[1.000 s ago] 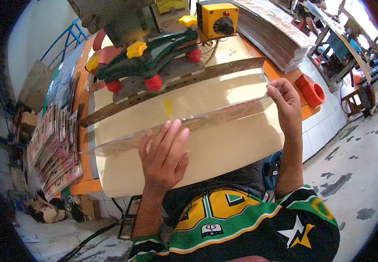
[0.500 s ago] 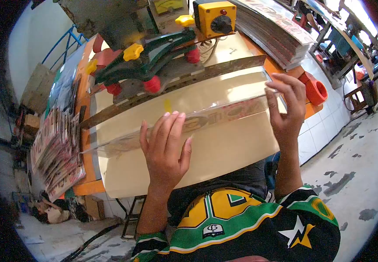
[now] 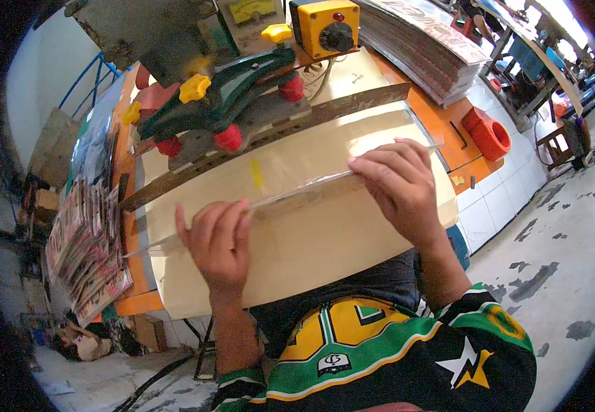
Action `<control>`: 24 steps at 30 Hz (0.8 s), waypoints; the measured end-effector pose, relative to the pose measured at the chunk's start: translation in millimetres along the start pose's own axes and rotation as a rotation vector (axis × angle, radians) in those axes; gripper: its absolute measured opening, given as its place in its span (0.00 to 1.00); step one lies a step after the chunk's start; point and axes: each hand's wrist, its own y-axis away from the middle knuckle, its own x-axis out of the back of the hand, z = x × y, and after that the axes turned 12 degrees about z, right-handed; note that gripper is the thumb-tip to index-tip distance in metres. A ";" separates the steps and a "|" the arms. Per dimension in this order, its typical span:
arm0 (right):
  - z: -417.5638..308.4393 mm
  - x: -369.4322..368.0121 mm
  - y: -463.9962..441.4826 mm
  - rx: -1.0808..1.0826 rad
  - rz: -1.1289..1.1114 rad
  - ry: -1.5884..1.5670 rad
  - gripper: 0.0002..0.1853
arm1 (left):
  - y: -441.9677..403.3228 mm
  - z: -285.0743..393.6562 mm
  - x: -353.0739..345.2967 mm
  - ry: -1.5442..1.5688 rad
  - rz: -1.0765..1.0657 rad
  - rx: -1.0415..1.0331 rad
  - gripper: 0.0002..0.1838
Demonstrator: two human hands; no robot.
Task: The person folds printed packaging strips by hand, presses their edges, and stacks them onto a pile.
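Note:
A long, narrow strip of clear plastic (image 3: 297, 192) runs slantwise over the cream sheet (image 3: 311, 257) on the table. My left hand (image 3: 220, 244) is closed on the strip left of its middle, fingers bent over its edge and thumb side raised. Farther right, my right hand (image 3: 400, 185) pinches the same strip between thumb and fingers. A yellow mark (image 3: 257, 174) lies just beyond the strip. Behind it stretches a long metal bar (image 3: 277, 141), under a dark green clamp frame (image 3: 225, 99) with red feet and yellow knobs.
Printed packs (image 3: 88, 247) are piled at the left edge. A tall stack of printed sheets (image 3: 428, 51) stands at the back right. A red ring-shaped block (image 3: 486, 134) and a black hex key (image 3: 458, 135) lie on the orange table (image 3: 448, 161). A yellow box with a dial (image 3: 325, 29) is behind.
My right hand has moved left from the strip's right end and closed on it. My left hand has shifted left and bent its fingers. The strip's printed face now shows less.

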 end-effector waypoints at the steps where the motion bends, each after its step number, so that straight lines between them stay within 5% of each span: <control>1: 3.9 2.1 -0.5 0.011 0.027 0.022 0.12 | 1.8 -9.0 3.6 0.008 0.038 0.009 0.11; 12: 52.8 24.9 4.9 -0.112 0.084 0.261 0.13 | 29.1 -97.4 46.9 -0.173 0.173 0.034 0.10; 16: 65.6 32.1 9.7 -0.402 0.113 0.042 0.11 | 35.0 -117.3 63.6 -0.304 0.176 0.022 0.12; 21: 79.4 33.9 19.8 -0.484 0.110 -0.104 0.12 | 46.9 -129.1 78.9 -0.307 0.216 0.153 0.15; 23: 85.5 27.5 29.8 -0.819 0.177 -0.478 0.15 | 48.2 -130.1 80.8 -0.296 0.226 0.204 0.16; 24: 88.1 21.7 35.4 -0.819 0.178 -0.478 0.15 | 48.7 -130.6 80.7 -0.253 0.253 0.274 0.17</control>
